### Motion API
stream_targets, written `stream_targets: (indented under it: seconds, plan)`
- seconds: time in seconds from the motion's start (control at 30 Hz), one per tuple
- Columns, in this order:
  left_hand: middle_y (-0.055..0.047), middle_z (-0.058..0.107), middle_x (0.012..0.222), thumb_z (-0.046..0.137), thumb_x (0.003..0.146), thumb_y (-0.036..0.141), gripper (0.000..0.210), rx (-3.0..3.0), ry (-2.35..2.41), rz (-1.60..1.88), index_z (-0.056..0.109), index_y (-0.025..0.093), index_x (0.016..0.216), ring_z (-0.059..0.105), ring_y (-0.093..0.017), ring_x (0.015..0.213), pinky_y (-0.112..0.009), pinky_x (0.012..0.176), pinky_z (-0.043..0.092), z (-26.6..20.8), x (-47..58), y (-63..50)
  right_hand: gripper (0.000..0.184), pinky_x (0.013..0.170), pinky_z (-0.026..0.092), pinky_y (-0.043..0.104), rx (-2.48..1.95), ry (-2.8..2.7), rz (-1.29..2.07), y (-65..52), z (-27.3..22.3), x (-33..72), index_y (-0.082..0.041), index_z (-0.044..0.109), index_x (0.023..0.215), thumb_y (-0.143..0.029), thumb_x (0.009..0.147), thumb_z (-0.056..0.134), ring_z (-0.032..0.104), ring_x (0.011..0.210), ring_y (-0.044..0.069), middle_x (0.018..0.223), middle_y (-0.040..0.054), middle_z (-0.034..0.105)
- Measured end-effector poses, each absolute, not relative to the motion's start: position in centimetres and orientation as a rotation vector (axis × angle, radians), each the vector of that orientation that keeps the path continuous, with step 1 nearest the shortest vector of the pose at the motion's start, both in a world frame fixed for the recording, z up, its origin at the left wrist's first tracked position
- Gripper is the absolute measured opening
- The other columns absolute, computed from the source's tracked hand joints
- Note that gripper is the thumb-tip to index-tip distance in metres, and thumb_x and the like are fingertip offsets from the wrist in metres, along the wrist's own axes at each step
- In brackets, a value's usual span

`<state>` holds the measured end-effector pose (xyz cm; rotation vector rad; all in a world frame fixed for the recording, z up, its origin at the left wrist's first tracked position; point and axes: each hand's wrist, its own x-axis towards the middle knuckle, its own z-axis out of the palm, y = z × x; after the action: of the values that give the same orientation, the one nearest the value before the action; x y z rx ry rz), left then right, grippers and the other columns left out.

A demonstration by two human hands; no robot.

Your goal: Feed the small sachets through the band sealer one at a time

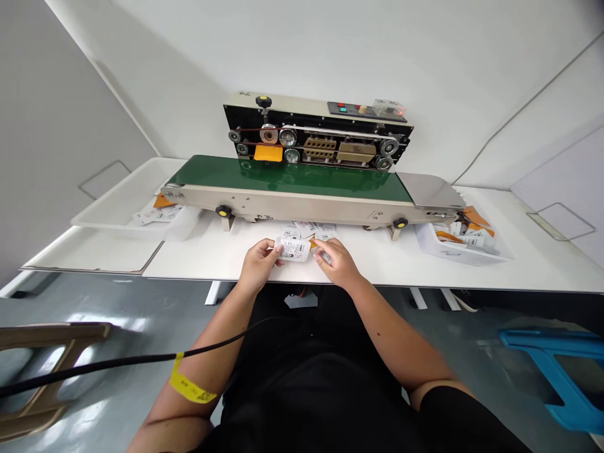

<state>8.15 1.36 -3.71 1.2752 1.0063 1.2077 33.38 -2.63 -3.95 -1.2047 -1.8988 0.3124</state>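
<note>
Flat white packet with black print (295, 249) sitting in left hand (260, 259), thumb and fingers pinching its left end. Right hand (340, 263) working just beside packet's right end, by small orange piece (312, 242); cannot tell whether it is gripping anything. Single-packet handling seemingly in hand, next move likely calling for light fingertips. Loose white packets (309, 228) lying just beyond hands. White plastic bin (113, 211) far left of hands, white plastic box (438, 250) far right, both holding white packets, orange pieces.
</note>
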Motion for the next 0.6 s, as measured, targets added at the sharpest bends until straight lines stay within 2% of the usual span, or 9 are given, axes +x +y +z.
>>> stream_targets:
  seconds: [0.07,0.13,0.2,0.33,0.4,0.47,0.6]
  plan:
    - [-0.001,0.071,0.08,0.083,0.086,0.051,0.033,1.297,0.982,1.291,0.071,0.02,0.086,0.069,-0.016,0.069,-0.029,0.067,0.059,-3.8,8.2,1.3,0.038,0.099,0.058,0.05,-1.217,-1.829,0.311,-3.0,-3.8,33.2,-0.025,0.072,0.137,-0.035,0.104,0.057,0.067,0.1,0.028,0.094,0.0069,0.077]
    - [-0.006,0.073,0.098,0.084,0.087,0.046,0.027,1.379,0.968,1.401,0.077,0.021,0.091,0.074,-0.02,0.089,-0.034,0.079,0.063,-3.8,8.3,1.2,0.035,0.096,0.059,0.05,-1.226,-1.777,0.366,-3.6,-3.6,32.5,-0.024,0.076,0.13,-0.039,0.104,0.057,0.07,0.1,0.029,0.094,0.0079,0.08]
    - [-0.008,0.073,0.11,0.084,0.087,0.041,0.021,1.503,0.98,1.483,0.082,0.022,0.096,0.073,-0.024,0.106,-0.039,0.092,0.064,-4.0,8.2,1.2,0.036,0.096,0.06,0.05,-1.216,-1.768,0.502,-4.3,-3.4,31.2,-0.025,0.079,0.125,-0.045,0.103,0.06,0.073,0.103,0.029,0.102,0.0092,0.082]
    - [-0.009,0.074,0.116,0.08,0.092,0.031,0.014,1.792,0.947,1.496,0.085,0.026,0.105,0.072,-0.024,0.112,-0.04,0.097,0.064,-4.3,8.0,1.0,0.049,0.091,0.064,0.045,-1.162,-1.595,0.953,-5.0,-3.0,28.2,-0.027,0.074,0.137,-0.057,0.099,0.066,0.076,0.115,0.03,0.126,0.0096,0.079]
    - [-0.009,0.074,0.125,0.077,0.096,0.027,0.015,1.99,0.827,1.429,0.085,0.028,0.109,0.072,-0.024,0.117,-0.042,0.102,0.064,-4.3,8.0,0.7,0.053,0.079,0.066,0.039,-1.141,-1.385,1.113,-4.7,-3.0,27.3,-0.025,0.073,0.135,-0.061,0.097,0.067,0.078,0.107,0.028,0.123,0.0103,0.079]
    - [-0.01,0.069,0.138,0.073,0.099,0.025,0.02,2.161,0.694,1.328,0.083,0.028,0.116,0.07,-0.025,0.126,-0.045,0.108,0.062,-4.1,8.0,0.3,0.052,0.068,0.064,0.034,-1.145,-1.228,1.149,-4.1,-2.9,27.5,-0.022,0.075,0.126,-0.063,0.094,0.068,0.08,0.092,0.025,0.114,0.0106,0.081]
    - [-0.014,0.06,0.153,0.073,0.099,0.025,0.038,2.344,0.669,1.217,0.072,0.027,0.137,0.061,-0.03,0.141,-0.048,0.113,0.059,-3.4,8.1,-0.3,0.042,0.056,0.056,0.027,-1.21,-1.156,0.928,-2.6,-0.9,31.9,-0.019,0.075,0.102,-0.059,0.09,0.074,0.07,0.065,0.016,0.09,0.006,0.079]
